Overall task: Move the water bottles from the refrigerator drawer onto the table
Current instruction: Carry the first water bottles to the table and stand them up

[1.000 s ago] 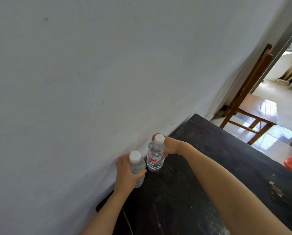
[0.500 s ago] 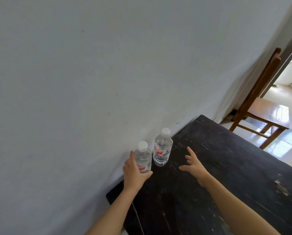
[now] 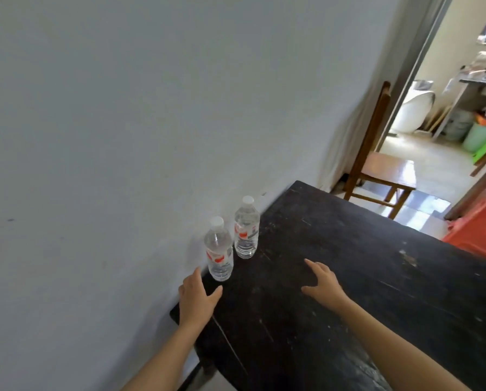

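Withdrawing of both hands from two water bottles set down on the worktop (image 3: 349,277).

The near bottle (image 3: 219,252) and the far bottle (image 3: 246,230) are found upright, just beside each other, at the worktop's edge against the wall (image 3: 123,136). The left hand (image 3: 198,300) is held empty, its fingers (image 3: 195,275) relaxed and just short of the near bottle. The right hand (image 3: 322,283) is spread, holding nothing, over bare worktop and apart from both bottles. Placement is judged complete. The left hand is best drawn straight back, so that the near bottle is not clipped and tipped. In the frame half a second earlier the near bottle is gripped by the left hand; that grip is now released, and the right hand is drawn further back.
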The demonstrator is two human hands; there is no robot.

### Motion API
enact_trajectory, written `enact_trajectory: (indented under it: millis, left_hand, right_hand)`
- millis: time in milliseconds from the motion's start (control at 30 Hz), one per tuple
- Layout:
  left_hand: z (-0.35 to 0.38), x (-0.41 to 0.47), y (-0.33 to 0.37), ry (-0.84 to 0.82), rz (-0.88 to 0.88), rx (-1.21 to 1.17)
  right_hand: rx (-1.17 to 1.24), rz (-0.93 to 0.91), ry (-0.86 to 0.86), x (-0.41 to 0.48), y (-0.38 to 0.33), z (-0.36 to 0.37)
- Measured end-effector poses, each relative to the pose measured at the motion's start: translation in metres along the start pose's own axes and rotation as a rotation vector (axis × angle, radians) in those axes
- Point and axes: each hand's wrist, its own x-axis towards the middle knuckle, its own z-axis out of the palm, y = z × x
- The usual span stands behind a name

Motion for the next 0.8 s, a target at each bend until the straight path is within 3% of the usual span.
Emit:
enact_trajectory:
  millis: [167,367,800]
  left_hand:
    - [-0.005,-0.011,0.009,-0.081,0.212,-0.081]
    - [-0.021,-0.056,-0.001,-0.28,0.471,-0.138]
    - [-0.037,-0.265,0.021,-0.715,1.031,-0.234]
  right_hand:
    - [-0.09,0.132,0.234,-0.083,0.012,-0.006]
    - [-0.027,0.361,0.463,-0.221,0.006,0.048]
    - [0.015,0.821,0.777,-0.541,-0.004,0.134]
